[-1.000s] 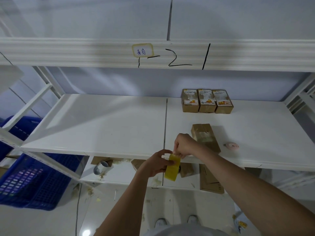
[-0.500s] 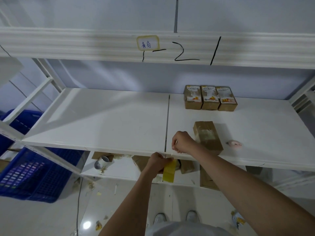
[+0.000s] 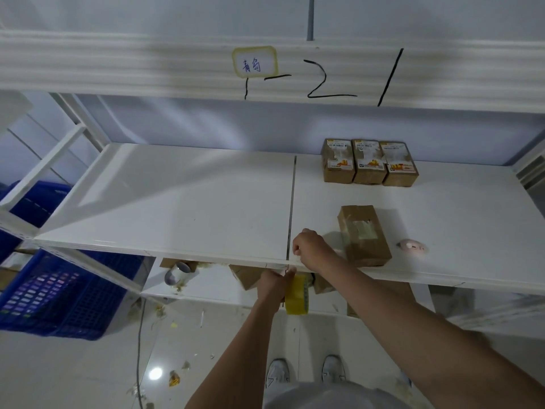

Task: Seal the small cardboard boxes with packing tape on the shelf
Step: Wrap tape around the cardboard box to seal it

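At the near edge of the white shelf (image 3: 182, 202), just right of the seam between its two boards, the right hand (image 3: 309, 246) rests with its fingers curled and pinched together; what they pinch is too thin to make out, so I cannot tell whether it is the tape's free end. Directly below it, under the shelf edge, the left hand (image 3: 272, 286) grips a yellowish roll of packing tape (image 3: 298, 295), fingers wrapped round the roll. Just right of the right hand, a small cardboard box (image 3: 364, 234) lies flat on the shelf near the front edge, with a strip of clear tape across its top. Farther right, apart from that box, sits a small pink object (image 3: 411, 246). At the far side of the shelf, three labelled boxes (image 3: 368, 162) stand in a row, touching side by side. On the lower shelf, to the left, lies a white roll (image 3: 177, 274) among scraps and more cardboard. A blue plastic crate (image 3: 59, 290) stands on the floor at the far left.
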### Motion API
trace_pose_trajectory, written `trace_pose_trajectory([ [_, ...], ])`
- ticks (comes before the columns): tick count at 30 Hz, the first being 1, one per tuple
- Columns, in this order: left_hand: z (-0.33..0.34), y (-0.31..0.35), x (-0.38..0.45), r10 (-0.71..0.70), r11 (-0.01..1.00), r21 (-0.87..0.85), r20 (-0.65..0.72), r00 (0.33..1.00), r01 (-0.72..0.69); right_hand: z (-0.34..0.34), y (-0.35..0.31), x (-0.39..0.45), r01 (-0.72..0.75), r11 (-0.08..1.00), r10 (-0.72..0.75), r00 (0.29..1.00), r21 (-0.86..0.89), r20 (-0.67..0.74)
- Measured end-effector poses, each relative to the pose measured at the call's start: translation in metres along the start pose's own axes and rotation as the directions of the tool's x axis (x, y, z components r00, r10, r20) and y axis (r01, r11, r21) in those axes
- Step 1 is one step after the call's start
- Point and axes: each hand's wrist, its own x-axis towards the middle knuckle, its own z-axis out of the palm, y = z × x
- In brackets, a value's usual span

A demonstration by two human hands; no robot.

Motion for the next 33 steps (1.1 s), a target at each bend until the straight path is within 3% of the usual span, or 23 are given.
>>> trace_pose_trajectory([
  [4,0.002,0.004,0.002,-0.006,1.0,0.022,-0.022,1.0,0.006,0.006,-0.002,0.002,-0.006,0.995,0.005,1.0,-0.099,-0.014],
  [10,0.002,0.005,0.005,-0.014,0.999,0.03,-0.01,1.0,0.015,0.015,0.008,0.007,0.02,0.998,-0.021,1.0,-0.066,-0.01],
  [16,0.0,0.005,0.005,0.042,0.994,0.106,-0.005,0.999,-0.041,0.011,0.013,0.001,0.161,0.979,-0.181,0.968,-0.123,-0.173],
  [20,-0.015,0.011,0.001,0.031,0.948,0.315,0.034,0.999,-0.04,-0.012,0.02,0.004,0.125,0.989,-0.143,0.939,-0.077,-0.312],
  [23,-0.03,0.031,-0.006,0.058,0.825,0.562,0.019,0.998,-0.058,-0.038,0.036,0.003,0.111,0.992,-0.068,0.873,0.06,-0.483],
  [25,-0.029,0.055,-0.01,0.052,0.749,0.655,0.095,0.994,-0.102,-0.058,0.053,-0.003,0.084,0.983,0.026,0.814,0.163,-0.58],
  [28,-0.005,0.095,-0.013,0.077,0.821,0.54,0.214,0.974,-0.184,-0.078,0.087,-0.012,-0.051,0.956,0.218,0.785,0.29,-0.58],
  [30,0.018,0.112,-0.014,0.144,0.937,0.272,0.274,0.951,-0.22,-0.082,0.105,-0.018,-0.19,0.933,0.323,0.818,0.306,-0.475],
  [33,0.049,0.12,-0.018,0.181,0.984,-0.065,0.362,0.915,-0.169,-0.081,0.122,-0.025,-0.303,0.884,0.416,0.858,0.356,-0.302],
])
